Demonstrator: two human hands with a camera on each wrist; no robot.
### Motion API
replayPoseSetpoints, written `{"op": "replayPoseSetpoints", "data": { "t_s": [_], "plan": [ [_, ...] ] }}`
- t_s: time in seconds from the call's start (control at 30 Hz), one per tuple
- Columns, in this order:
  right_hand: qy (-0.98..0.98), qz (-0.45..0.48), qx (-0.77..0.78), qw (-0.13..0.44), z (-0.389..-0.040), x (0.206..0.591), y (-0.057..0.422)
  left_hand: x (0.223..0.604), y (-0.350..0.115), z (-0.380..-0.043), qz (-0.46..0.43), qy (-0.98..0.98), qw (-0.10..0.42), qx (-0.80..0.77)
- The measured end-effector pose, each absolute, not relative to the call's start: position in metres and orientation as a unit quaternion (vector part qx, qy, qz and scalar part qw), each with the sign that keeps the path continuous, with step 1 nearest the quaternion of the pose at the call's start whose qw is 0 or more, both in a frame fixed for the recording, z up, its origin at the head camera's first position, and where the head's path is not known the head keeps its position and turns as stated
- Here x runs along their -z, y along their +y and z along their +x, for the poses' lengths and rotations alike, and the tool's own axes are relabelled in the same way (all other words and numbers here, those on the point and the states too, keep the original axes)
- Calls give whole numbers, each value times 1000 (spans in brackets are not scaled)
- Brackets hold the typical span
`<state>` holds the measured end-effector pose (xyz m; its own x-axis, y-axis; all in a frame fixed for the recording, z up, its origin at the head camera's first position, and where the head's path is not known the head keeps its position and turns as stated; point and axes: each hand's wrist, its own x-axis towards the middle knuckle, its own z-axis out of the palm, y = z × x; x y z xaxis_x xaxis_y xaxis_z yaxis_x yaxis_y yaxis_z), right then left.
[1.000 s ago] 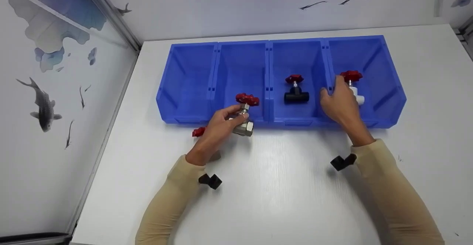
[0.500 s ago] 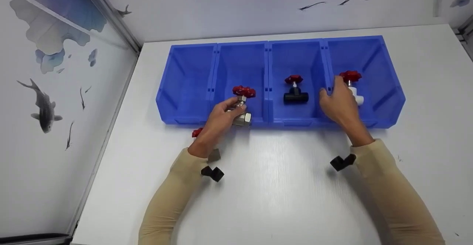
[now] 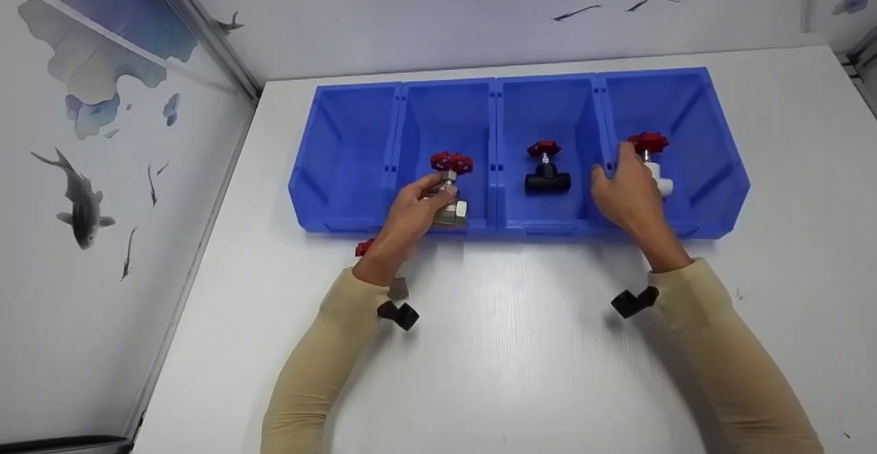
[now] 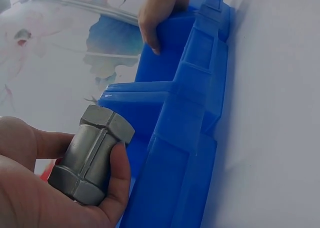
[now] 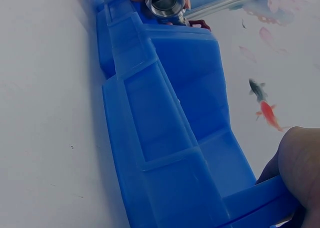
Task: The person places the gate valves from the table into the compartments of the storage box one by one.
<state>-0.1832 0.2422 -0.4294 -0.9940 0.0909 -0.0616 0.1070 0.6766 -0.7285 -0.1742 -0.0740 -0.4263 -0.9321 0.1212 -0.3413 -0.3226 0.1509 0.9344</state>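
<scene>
My left hand [image 3: 411,218] grips a metal gate valve [image 3: 449,213] with a red handwheel, its body level with the front lip of the second blue bin [image 3: 445,111]. In the left wrist view, thumb and fingers wrap the grey valve body [image 4: 90,155] with its hexagonal ends. My right hand [image 3: 629,190] pinches the dividing wall [image 5: 262,198] between the third and fourth bins, thumb on the third bin's side. Just right of that hand, a white valve [image 3: 658,179] with a red handwheel lies in the fourth bin, partly hidden by the fingers.
A black valve [image 3: 547,181] with a red handwheel lies in the third bin [image 3: 548,108]. Another valve [image 3: 398,288] rests on the white table [image 3: 521,344] under my left wrist, mostly covered. Printed wall panels [image 3: 438,22] stand behind and to the left.
My left hand has carried the metal valve forward, from in front of the second bin to over its front lip. My right hand stays on the divider.
</scene>
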Motion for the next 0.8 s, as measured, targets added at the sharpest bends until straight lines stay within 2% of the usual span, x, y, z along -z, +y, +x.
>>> {"op": "replayPoseSetpoints", "data": {
  "t_s": [0.6,0.8],
  "plan": [
    [910,62,409,23,-183,428,242,428,-70,-188,-72,724,153,-668],
    [914,57,401,5,-183,430,242,430,-67,-191,-69,718,151,-676]
  ]
}}
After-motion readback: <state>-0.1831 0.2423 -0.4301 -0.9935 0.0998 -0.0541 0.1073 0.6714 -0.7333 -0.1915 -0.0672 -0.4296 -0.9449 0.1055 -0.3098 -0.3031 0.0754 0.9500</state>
